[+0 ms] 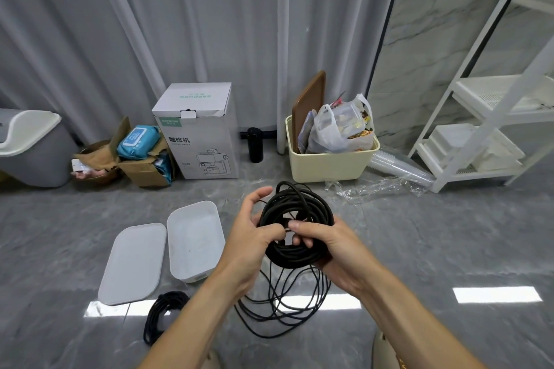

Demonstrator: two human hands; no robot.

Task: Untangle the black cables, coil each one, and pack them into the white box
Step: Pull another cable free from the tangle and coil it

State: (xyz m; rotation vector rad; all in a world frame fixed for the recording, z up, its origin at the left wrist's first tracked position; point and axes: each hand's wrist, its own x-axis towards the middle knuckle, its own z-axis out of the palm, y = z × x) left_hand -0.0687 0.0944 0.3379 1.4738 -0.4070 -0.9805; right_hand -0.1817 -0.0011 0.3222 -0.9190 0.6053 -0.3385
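Note:
A thick coil of black cable (295, 207) is held up in front of me over the floor. My right hand (326, 249) grips its lower right side, fingers curled through the loops. My left hand (254, 234) pinches a strand at the coil's left side. Loose loops of the same cable (281, 305) hang down onto the floor below. A second black cable (160, 313), coiled, lies on the floor at the lower left. The open white box (195, 240) stands left of my hands, with its lid (133, 263) flat beside it.
Along the curtain stand a coffee-machine carton (198, 135), a torn cardboard box with wipes (141, 156), a black bottle (254, 145) and a cream bin of bags (329, 162). A white shelf rack (485, 129) fills the right; a grey bin (33, 150) sits far left.

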